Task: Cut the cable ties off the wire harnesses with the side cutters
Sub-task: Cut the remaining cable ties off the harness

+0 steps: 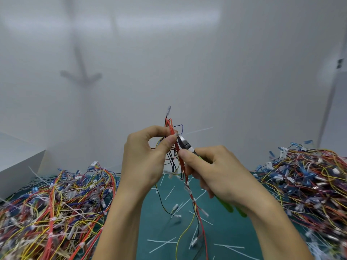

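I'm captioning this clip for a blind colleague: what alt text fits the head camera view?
A person's left hand pinches a wire harness upright while the right hand sets green-handled side cutters at a white cable tie. Cut ties litter the green mat between the left pile and right pile of coloured harnesses.

Green counter [229, 233] loaded with tangled wire harnesses: left heap [52, 212], right heap [309, 184]; cut white ties [163, 242] scattered between; white box [18, 166] set far left.

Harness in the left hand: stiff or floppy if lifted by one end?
Likely floppy: the wire harness hangs limp below the left hand, trailing onto the green mat. Probably light: a finger pinch holds it up. Splayed loose strands may snag.
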